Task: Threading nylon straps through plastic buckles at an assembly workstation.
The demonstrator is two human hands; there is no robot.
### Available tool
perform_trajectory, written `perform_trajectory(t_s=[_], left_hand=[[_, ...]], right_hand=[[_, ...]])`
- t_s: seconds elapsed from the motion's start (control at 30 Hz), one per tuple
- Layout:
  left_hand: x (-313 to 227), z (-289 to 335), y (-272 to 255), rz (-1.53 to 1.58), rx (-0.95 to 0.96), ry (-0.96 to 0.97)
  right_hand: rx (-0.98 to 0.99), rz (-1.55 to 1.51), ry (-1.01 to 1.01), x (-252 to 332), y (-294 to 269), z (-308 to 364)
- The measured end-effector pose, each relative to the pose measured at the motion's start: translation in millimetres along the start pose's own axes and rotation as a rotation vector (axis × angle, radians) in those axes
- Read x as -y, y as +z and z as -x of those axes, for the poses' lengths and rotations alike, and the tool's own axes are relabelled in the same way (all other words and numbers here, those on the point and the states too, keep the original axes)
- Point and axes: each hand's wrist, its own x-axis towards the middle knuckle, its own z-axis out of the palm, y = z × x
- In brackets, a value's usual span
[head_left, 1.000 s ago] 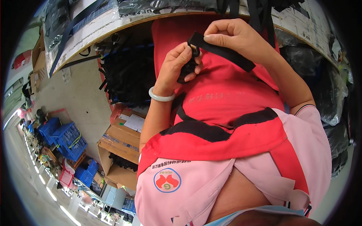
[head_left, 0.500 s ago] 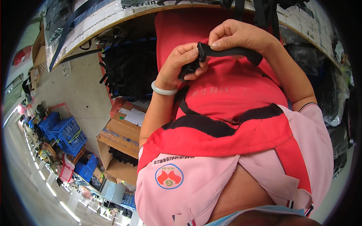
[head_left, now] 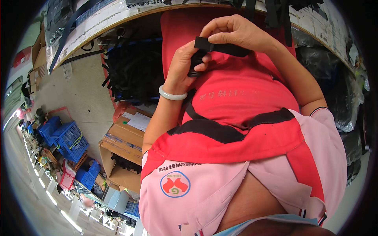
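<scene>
Both hands are raised in front of a red apron, close under the table edge. My left hand, with a pale bangle at its wrist, is closed around a dark bundled piece whose kind I cannot make out. A flat black strap runs from there to the right, its squared end standing above my left fingers. My right hand pinches the strap near that end between thumb and fingers. The strap's other end droops below my right hand.
A worktable curves across the top, with black straps hanging over its edge. Beneath it lies a heap of black straps. An open cardboard box and blue crates stand at left; plastic-wrapped bags are at right.
My right hand has moved left and slightly up, toward my left hand. The strap's squared end now shows above the left fingers, where a dark rounded part was before.
</scene>
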Motion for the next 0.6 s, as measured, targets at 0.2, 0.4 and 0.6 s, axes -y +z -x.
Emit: perform_trajectory(t_s=[0.2,0.4,0.6], left_hand=[[9.9,6.1,4.1,0.116,-0.119,0.046],[2.2,9.0,9.8,-0.307,-0.347,0.321],[-5.4,7.2,14.0,-0.480,-0.419,0.432]], right_hand=[[-0.016,0.286,-0.109,-5.3,0.2,2.0],[-0.221,0.162,-0.419,19.0,31.7,14.0],[-0.240,0.276,0.009,15.6,20.2,10.5]])
